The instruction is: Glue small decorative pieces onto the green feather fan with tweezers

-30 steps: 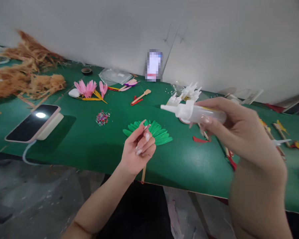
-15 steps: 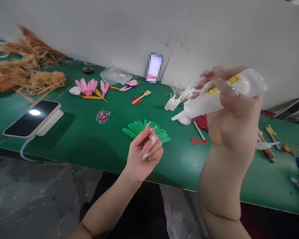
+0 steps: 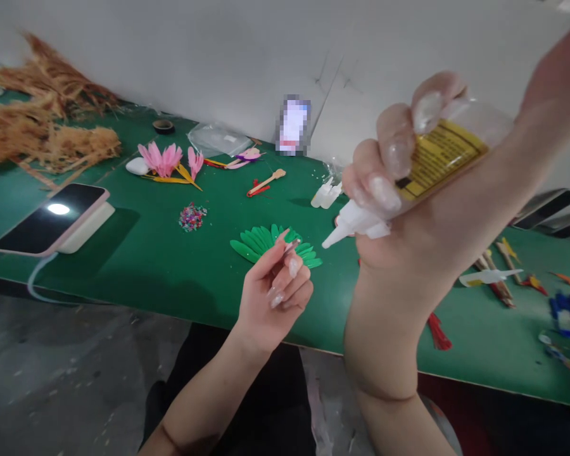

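Observation:
My right hand (image 3: 389,171) is raised, fingers wrapped round a clear glue bottle (image 3: 449,152) with a yellow label. The bottle's white nozzle tilts down to the left, toward my left hand. My left hand (image 3: 275,291) is closed in a pinch, palm up, with a tiny thin piece showing at the fingertips; what it is I cannot make out. The nozzle tip stands a short way right of those fingers, apart from them. Behind my left hand a fan of green feathers (image 3: 251,244) lies on the table, partly hidden by the fingers.
On the green table (image 3: 171,272) are pink feather flowers (image 3: 161,158), a heap of colourful bits (image 3: 192,216), a wooden stick (image 3: 268,182) and small white bottles (image 3: 326,194). A phone on a stand (image 3: 52,218) is at left, dried brown plumes (image 3: 52,82) behind. A red tassel (image 3: 439,332) lies at right.
My right hand has turned and swung the glue bottle closer to the camera; its label now faces me and the nozzle points lower. My left hand keeps its pinch almost unmoved.

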Available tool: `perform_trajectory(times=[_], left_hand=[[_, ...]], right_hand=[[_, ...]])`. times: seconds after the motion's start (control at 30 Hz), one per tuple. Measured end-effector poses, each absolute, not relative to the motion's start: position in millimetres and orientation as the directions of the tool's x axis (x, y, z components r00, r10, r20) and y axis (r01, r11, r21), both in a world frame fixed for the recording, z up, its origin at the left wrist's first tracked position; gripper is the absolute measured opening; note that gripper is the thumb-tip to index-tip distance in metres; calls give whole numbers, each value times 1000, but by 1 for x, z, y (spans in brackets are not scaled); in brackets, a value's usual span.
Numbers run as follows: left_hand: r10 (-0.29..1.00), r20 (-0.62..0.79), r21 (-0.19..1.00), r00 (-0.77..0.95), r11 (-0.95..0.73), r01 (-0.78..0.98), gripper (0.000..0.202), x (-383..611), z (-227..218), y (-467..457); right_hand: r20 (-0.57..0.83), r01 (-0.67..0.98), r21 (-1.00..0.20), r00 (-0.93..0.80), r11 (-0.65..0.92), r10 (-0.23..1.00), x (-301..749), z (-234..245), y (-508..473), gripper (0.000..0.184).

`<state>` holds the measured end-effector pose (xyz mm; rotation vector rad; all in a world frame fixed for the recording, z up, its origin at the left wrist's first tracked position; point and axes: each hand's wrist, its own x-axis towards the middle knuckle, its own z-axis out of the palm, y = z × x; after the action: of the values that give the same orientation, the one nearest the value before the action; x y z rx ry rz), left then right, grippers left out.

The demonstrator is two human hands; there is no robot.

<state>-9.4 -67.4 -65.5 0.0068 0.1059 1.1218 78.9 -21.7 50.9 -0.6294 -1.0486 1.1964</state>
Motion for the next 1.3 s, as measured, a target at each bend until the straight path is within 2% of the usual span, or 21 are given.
perform_trajectory(times=[0.07,0.1,0.13,0.27,0.4,0.47,0.63,0.77,0.9,1.03,1.2,1.3], left_hand=[[903,-88,52,421,426,-903,57,-8,-66,-67],[904,-88,51,418,423,-905,58,-7,-66,-67],[906,-87,48,415,420,-906,58,-6,-66,-67],[904,-78,40,420,424,-905,58,-5,-68,-67],[906,-78,31,416,419,-907,57,-6,-69,-69],[907,-81,35,413,417,-908,57,-7,-69,-69],[906,-93,42,414,419,-907,57,-8,-70,-70],[905,-94,39,414,419,-907,55,-8,-69,-73],[907,-89,39,411,416,-909,53,-9,-67,-77],[904,-84,38,419,423,-905,53,-10,-66,-80],[897,-95,28,431,435,-900,54,-11,-61,-85],[896,-73,25,437,440,-898,51,-13,-57,-90]], right_hand=[[460,-458,-781,39,425,887,77,49,-20,42],[490,-453,-768,40,453,871,77,49,-20,44],[474,-430,-790,24,437,880,77,50,-20,46],[255,-367,-895,43,253,966,75,61,-21,52],[161,-300,-942,-16,149,987,70,68,-24,60],[142,-259,-957,-22,131,990,68,67,-25,63],[144,-314,-939,9,140,990,65,67,-29,79],[124,-338,-936,-63,95,990,63,71,-32,83],[158,-396,-913,-120,99,980,63,72,-34,82],[204,-404,-903,-98,148,974,65,71,-36,80],[271,-510,-844,-137,167,953,68,68,-37,62],[304,-538,-821,-131,190,944,72,68,-39,61]])
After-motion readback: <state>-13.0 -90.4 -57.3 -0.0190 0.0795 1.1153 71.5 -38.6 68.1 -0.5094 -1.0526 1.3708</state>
